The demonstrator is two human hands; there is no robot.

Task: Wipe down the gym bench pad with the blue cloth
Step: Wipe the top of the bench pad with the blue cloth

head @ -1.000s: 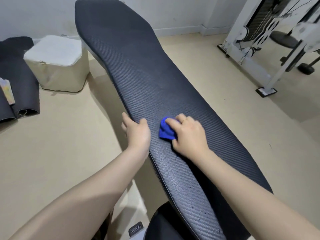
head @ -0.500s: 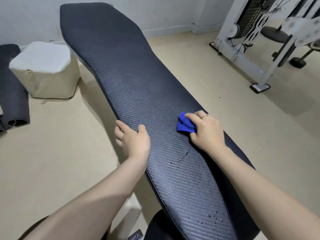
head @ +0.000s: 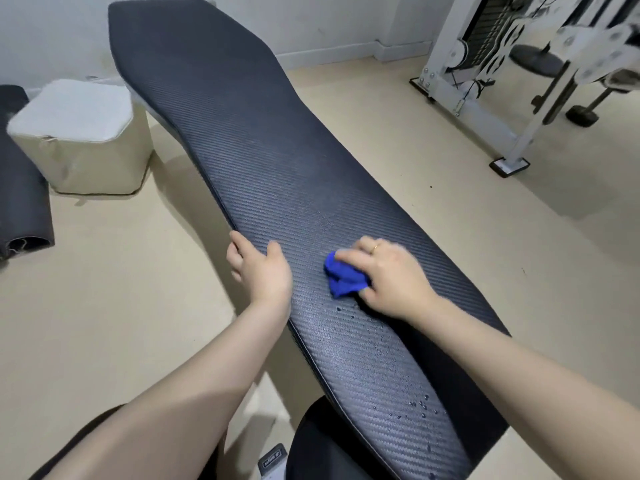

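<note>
Surface is the bench pad (head: pixel 263 161): long, dark, woven-texture cover, running from the near edge away toward the wall, with water droplets (head: pixel 420 408) beaded on the near end. Directly on it: bunched blue cloth (head: pixel 341 280) pressed under the right hand (head: pixel 391 277), and the left hand (head: pixel 263 271) with fingers (head: pixel 239 242) hooked over the left edge. Beige floor (head: pixel 114 306) carries a pale padded block (head: pixel 83 136) and a dark rolled mat (head: pixel 20 199) left of the pad.
</note>
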